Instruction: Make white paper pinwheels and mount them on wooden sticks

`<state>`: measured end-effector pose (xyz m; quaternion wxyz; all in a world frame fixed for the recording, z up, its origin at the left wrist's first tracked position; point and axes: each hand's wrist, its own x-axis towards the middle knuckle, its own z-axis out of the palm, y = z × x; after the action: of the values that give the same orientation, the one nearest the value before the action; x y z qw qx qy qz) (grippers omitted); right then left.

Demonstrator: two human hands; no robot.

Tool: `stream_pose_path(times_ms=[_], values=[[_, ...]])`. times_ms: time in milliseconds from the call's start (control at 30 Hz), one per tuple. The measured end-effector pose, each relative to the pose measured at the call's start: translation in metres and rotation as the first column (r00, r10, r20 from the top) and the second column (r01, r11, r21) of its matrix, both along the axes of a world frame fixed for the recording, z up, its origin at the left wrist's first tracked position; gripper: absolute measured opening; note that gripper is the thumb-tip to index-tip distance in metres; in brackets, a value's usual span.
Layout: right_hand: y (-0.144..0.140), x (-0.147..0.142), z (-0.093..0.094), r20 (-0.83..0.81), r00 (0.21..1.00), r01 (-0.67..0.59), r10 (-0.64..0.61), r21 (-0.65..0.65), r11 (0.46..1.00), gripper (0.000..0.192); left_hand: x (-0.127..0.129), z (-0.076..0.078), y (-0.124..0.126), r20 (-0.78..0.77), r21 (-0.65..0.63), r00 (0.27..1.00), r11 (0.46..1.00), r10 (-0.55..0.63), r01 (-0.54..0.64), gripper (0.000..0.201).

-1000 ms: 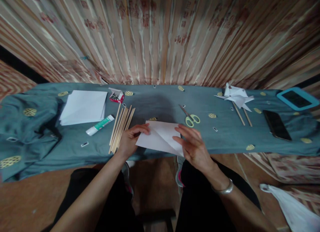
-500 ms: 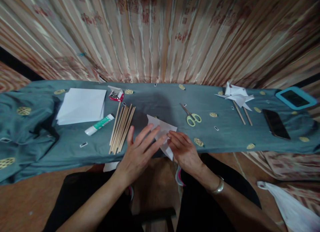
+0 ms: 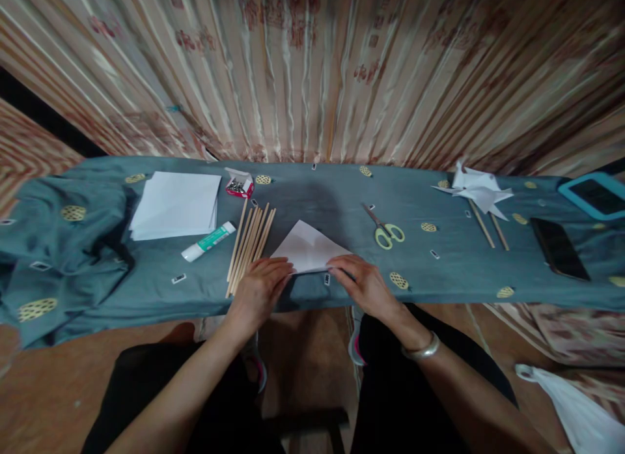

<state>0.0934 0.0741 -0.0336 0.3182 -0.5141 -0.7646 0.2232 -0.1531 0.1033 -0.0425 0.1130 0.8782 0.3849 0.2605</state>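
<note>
A sheet of white paper, folded into a triangle with its point away from me, lies near the front edge of the table. My left hand is closed on its left corner, fingers pressed together. On the right corner, my right hand pinches the paper between thumb and fingers. Just left of the paper lies a bundle of wooden sticks. Scissors with pale green handles rest to the right, blades pointing away.
At the left are a stack of white paper, a glue stick and a small red box of metal pins. White paper pinwheels on sticks, a black phone and a blue-framed tablet lie at the right.
My left hand has come down from hovering with spread fingers to grip the paper. The paper has turned and now lies folded as a triangle, my right hand at its right corner.
</note>
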Motion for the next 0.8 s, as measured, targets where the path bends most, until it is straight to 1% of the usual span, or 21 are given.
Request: stream_pose_path(times_ms=[100,200,300,400,467,500,600,667,733,800], values=[[0.012,-0.005,0.002,-0.035,0.994,0.102,-0.106,-0.100,0.990,0.019,0.002,0.003,0.006,0.014,-0.044,0.995,0.995,0.096,-0.095,0.027],[0.024,-0.009,0.002,-0.029,0.983,0.172,-0.179,-0.159,0.972,0.020,0.004,0.006,0.011,-0.006,-0.054,0.986,0.984,0.169,-0.169,0.025],[0.036,-0.013,0.002,-0.032,0.975,0.211,-0.222,-0.204,0.956,0.020,0.003,0.005,0.015,0.016,-0.095,0.982,0.978,0.190,-0.188,0.024],[0.045,-0.016,0.001,-0.052,0.966,0.233,-0.253,-0.247,0.940,0.019,0.001,0.002,0.019,0.018,-0.155,0.975,0.964,0.220,-0.215,0.032],[0.050,-0.018,0.001,-0.080,0.958,0.245,-0.276,-0.271,0.931,0.019,0.000,0.002,0.022,-0.002,-0.148,0.973,0.962,0.231,-0.229,0.036],[0.053,-0.018,0.000,-0.092,0.954,0.252,-0.287,-0.279,0.927,0.019,0.000,0.003,0.024,-0.013,-0.118,0.973,0.966,0.230,-0.230,0.036],[0.059,-0.021,-0.001,-0.104,0.946,0.268,-0.307,-0.285,0.920,0.017,0.005,0.008,0.024,-0.050,0.041,0.979,0.980,0.197,-0.195,0.034],[0.061,-0.022,-0.001,-0.090,0.944,0.282,-0.319,-0.288,0.915,0.017,0.010,0.011,0.021,-0.075,0.124,0.987,0.984,0.141,-0.131,0.034],[0.063,-0.022,-0.001,-0.070,0.941,0.299,-0.332,-0.290,0.909,0.017,0.017,0.011,0.015,-0.101,0.145,0.993,0.988,0.061,-0.046,0.036],[0.064,-0.023,0.000,-0.044,0.942,0.308,-0.333,-0.286,0.907,0.017,0.023,0.008,0.008,-0.142,0.112,0.990,0.994,0.007,0.009,0.042]])
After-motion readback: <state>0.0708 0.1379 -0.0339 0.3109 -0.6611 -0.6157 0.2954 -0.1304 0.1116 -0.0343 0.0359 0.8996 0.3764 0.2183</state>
